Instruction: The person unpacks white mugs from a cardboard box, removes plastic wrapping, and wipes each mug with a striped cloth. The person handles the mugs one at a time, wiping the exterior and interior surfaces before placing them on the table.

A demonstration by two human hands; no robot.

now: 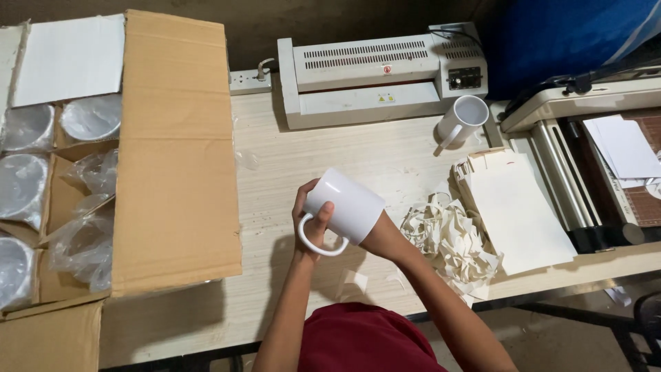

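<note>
I hold a plain white mug [348, 203] tilted on its side above the pale wooden table [323, 148]. My left hand [311, 219] grips it at the handle, thumb through the loop and fingers on the mug's wall. My right hand [385, 238] reaches into the mug's mouth from the lower right. Only its wrist shows, and the fingers are hidden inside. A second white mug [463, 118] stands on the table farther back to the right, beside a white laminating machine [372, 72].
A large open cardboard box [172, 158] at the left holds several plastic-wrapped mugs [27, 182]. Crumpled paper strips [451, 241] and a stack of cream sheets [516, 213] lie at the right. A press machine [585, 172] stands at the far right, a power strip [249, 81] at the back.
</note>
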